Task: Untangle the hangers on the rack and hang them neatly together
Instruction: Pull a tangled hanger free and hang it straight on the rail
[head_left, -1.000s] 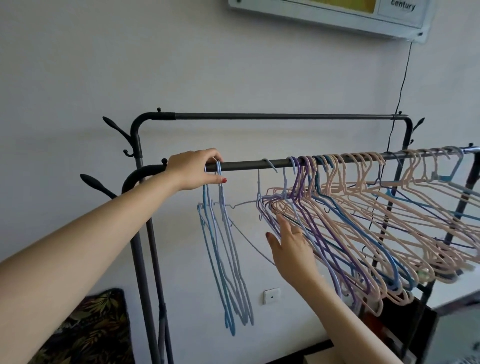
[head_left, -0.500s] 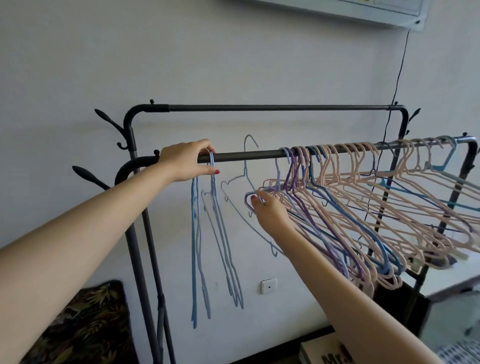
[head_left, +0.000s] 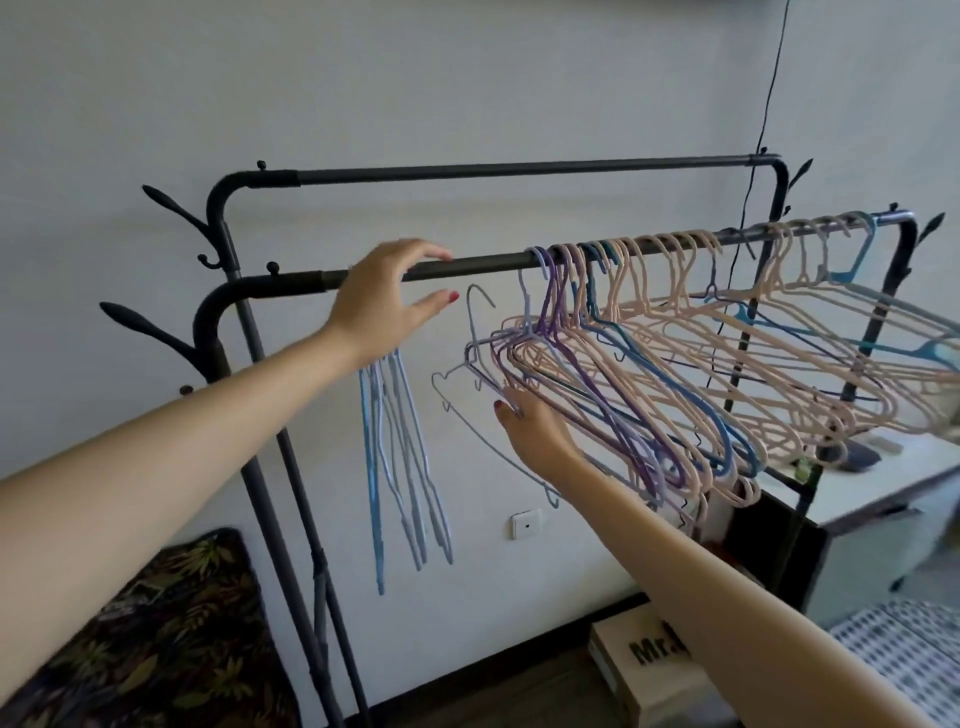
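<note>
Gripping a grey hanger (head_left: 470, 358), right hand (head_left: 535, 423); left hand (head_left: 382, 299) spread beside the rail (head_left: 488, 262).

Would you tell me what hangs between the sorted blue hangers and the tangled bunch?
In the head view, one loose grey hanger, its hook off the rail.

A pale wall (head_left: 467, 78) fills the background. A thin black cable (head_left: 774, 67) drops down it at 1 o'clock. Low on the wall, near 6 o'clock, sits a small white socket (head_left: 525, 524). A dark leaf-patterned cushion (head_left: 156, 639) lies at 7 o'clock. A cardboard box (head_left: 644, 670) (printed "Mr.", the rest hidden) stands at 5 o'clock, and a white cabinet (head_left: 872, 519) at 4 o'clock.
</note>
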